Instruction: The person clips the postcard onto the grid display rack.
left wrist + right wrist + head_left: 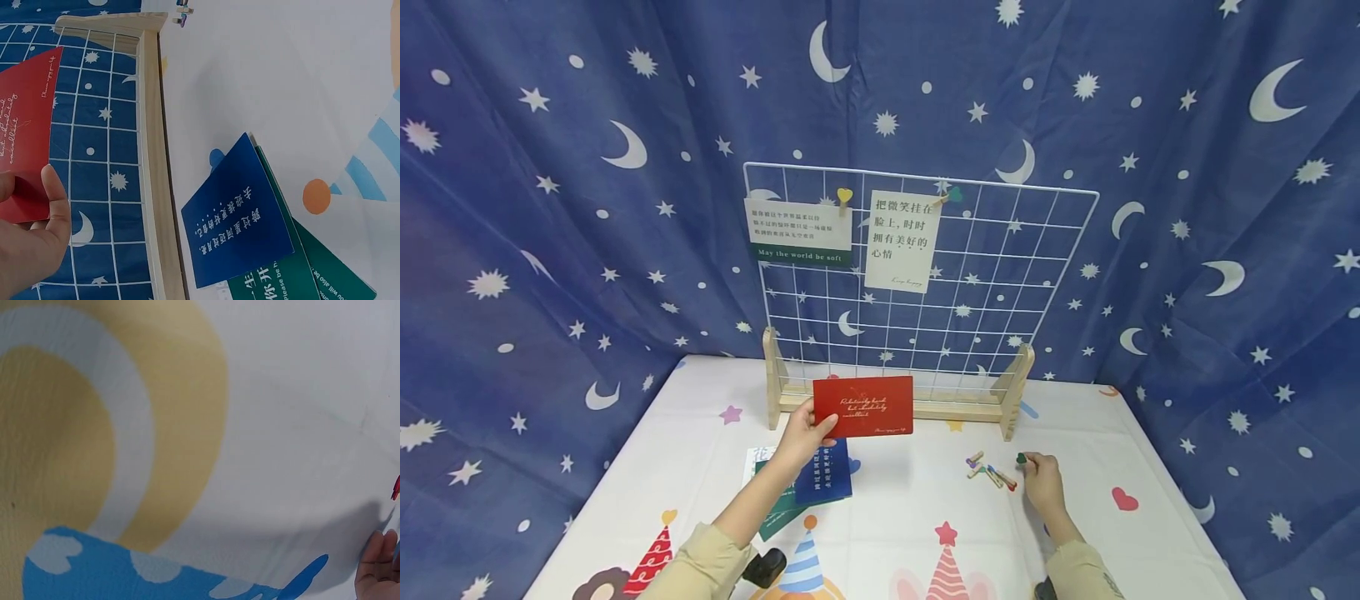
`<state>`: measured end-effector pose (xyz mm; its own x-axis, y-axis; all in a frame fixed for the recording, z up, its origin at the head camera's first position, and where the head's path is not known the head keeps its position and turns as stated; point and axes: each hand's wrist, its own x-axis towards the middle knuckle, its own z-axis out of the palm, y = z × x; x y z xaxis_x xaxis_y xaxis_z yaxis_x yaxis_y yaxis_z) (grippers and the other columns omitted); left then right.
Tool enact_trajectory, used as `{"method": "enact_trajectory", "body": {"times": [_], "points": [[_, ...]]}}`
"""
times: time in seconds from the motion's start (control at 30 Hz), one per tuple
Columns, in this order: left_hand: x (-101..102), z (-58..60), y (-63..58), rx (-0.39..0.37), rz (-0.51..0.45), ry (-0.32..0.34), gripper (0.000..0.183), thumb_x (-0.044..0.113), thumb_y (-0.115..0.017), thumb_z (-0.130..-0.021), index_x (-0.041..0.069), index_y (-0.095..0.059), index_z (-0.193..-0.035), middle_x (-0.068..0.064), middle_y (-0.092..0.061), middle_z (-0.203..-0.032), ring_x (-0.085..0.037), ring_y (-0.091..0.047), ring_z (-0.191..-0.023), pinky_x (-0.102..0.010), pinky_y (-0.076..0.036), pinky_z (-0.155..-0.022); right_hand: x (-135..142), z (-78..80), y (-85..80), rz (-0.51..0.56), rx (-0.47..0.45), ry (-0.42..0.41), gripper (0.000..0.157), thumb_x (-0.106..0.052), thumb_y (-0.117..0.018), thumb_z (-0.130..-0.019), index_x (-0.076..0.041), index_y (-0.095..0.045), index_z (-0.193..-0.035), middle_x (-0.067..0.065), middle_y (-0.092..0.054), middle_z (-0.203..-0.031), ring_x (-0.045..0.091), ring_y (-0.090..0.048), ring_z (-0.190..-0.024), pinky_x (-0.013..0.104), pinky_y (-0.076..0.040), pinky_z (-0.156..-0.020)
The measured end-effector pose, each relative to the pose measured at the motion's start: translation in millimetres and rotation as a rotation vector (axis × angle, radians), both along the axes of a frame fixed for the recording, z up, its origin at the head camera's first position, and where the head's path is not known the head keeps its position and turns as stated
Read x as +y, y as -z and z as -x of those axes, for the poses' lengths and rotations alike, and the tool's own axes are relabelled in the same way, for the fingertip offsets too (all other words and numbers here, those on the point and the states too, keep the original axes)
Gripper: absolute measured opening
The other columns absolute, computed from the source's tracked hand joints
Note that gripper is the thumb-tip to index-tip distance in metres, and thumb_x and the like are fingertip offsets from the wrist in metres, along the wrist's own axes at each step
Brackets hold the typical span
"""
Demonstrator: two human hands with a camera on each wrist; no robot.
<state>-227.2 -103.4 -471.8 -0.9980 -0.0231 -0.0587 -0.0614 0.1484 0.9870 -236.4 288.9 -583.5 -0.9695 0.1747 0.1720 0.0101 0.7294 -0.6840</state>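
Between thumb and fingers my left hand [803,435] holds a red card [865,404] by its left end, upright before the lower part of a white wire grid [973,275]. The left wrist view shows the same grip on the card. Over at the right, my right hand [1045,483] pinches a small clip with a dark green heart [1021,458], just above the table. In the right wrist view only part of the hand [378,569] shows, at the lower right corner. Several small wooden clips [992,475] lie in a pile left of that hand.
On the grid hang a white-and-green card [799,229] under a yellow heart clip [844,197] and a white card [898,250] under a green heart clip [954,194]. Wooden feet [1017,392] support the grid. A blue card [240,215] tops overlapping green cards [331,269] on the table.
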Motion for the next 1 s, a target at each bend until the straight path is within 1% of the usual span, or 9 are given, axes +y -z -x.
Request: {"method": "enact_trajectory", "body": {"times": [0.07, 0.17, 0.33, 0.43, 0.57, 0.67, 0.83, 0.93, 1.0], "points": [[1, 1.5, -1.3, 0.003, 0.001, 0.006, 0.040, 0.002, -0.055, -0.092, -0.002, -0.045, -0.130, -0.026, -0.057, -0.125, -0.039, -0.062, -0.106, -0.035, -0.058, -0.075, 0, 0.8, -1.6, 0.016, 0.010, 0.000, 0.024, 0.008, -0.043, -0.092, 0.021, -0.055, -0.108, 0.033, -0.053, -0.095, 0.043, -0.057, -0.087, 0.050, -0.051, -0.077], [1, 3.5, -2.4, -0.005, -0.002, 0.003, 0.040, 0.002, -0.055, -0.092, -0.001, -0.045, -0.131, -0.025, -0.058, -0.124, -0.038, -0.063, -0.105, -0.033, -0.059, -0.074, 0, 2.8, -4.0, 0.054, 0.010, 0.009, 0.024, 0.005, -0.042, -0.094, 0.020, -0.053, -0.109, 0.034, -0.059, -0.095, 0.041, -0.060, -0.086, 0.041, -0.053, -0.072], [3, 3.1, -2.5, -0.008, 0.009, 0.006, 0.039, 0.001, -0.055, -0.092, -0.002, -0.045, -0.130, -0.026, -0.058, -0.124, -0.038, -0.063, -0.105, -0.032, -0.059, -0.072, -1, 4.8, -7.3, 0.124, -0.016, 0.044, 0.027, 0.001, -0.039, -0.095, 0.018, -0.045, -0.115, 0.027, -0.065, -0.087, 0.025, -0.063, -0.069, 0.022, -0.045, -0.057], [5, 3.5, -2.3, -0.007, 0.015, 0.012, 0.039, 0.001, -0.055, -0.092, -0.002, -0.046, -0.130, -0.026, -0.058, -0.123, -0.038, -0.063, -0.105, -0.033, -0.059, -0.072, -1, 4.2, -11.2, 0.201, -0.077, 0.038, 0.033, -0.002, -0.032, -0.096, 0.018, -0.034, -0.122, 0.020, -0.056, -0.076, 0.016, -0.055, -0.063, 0.020, -0.043, -0.055], [7, 4.5, -3.7, -0.011, 0.017, 0.010, 0.039, 0.002, -0.055, -0.092, -0.002, -0.046, -0.129, -0.026, -0.058, -0.123, -0.037, -0.063, -0.104, -0.031, -0.059, -0.071, -3, 1.4, -18.3, 0.292, -0.182, 0.026, 0.041, -0.008, -0.022, -0.099, 0.018, -0.021, -0.130, 0.003, -0.039, -0.071, 0.010, -0.041, -0.060, 0.022, -0.041, -0.057], [8, 2.7, -5.7, -0.014, 0.016, 0.015, 0.039, 0.003, -0.055, -0.093, -0.002, -0.045, -0.130, -0.026, -0.058, -0.123, -0.037, -0.063, -0.104, -0.030, -0.059, -0.070, -5, -1.4, -21.8, 0.309, -0.228, 0.013, 0.045, -0.017, -0.023, -0.101, 0.016, -0.018, -0.131, 0.001, -0.036, -0.069, 0.010, -0.038, -0.060, 0.022, -0.039, -0.057], [7, 0.0, -7.2, -0.022, 0.008, 0.025, 0.040, -0.001, -0.054, -0.092, -0.003, -0.044, -0.130, -0.028, -0.057, -0.122, -0.035, -0.064, -0.101, -0.030, -0.059, -0.070, -8, -3.5, -22.4, 0.306, -0.213, -0.026, 0.054, -0.031, -0.021, -0.104, 0.017, -0.019, -0.131, 0.012, -0.045, -0.080, 0.011, -0.043, -0.062, 0.022, -0.039, -0.057], [7, 0.0, -8.0, -0.016, 0.002, 0.025, 0.040, -0.004, -0.054, -0.091, -0.003, -0.044, -0.130, -0.028, -0.058, -0.121, -0.033, -0.064, -0.099, -0.031, -0.059, -0.070, -9, -3.5, -21.2, 0.295, -0.165, -0.020, 0.048, -0.027, -0.023, -0.105, 0.015, -0.024, -0.129, 0.025, -0.050, -0.092, 0.013, -0.047, -0.063, 0.021, -0.041, -0.056], [7, 0.5, -9.0, -0.006, -0.001, 0.026, 0.040, -0.004, -0.055, -0.090, -0.003, -0.045, -0.129, -0.028, -0.058, -0.120, -0.033, -0.065, -0.098, -0.032, -0.059, -0.070, -10, -3.1, -20.2, 0.278, -0.136, -0.012, 0.041, -0.023, -0.028, -0.104, 0.013, -0.032, -0.125, 0.027, -0.051, -0.096, 0.015, -0.050, -0.064, 0.020, -0.042, -0.055]]}}
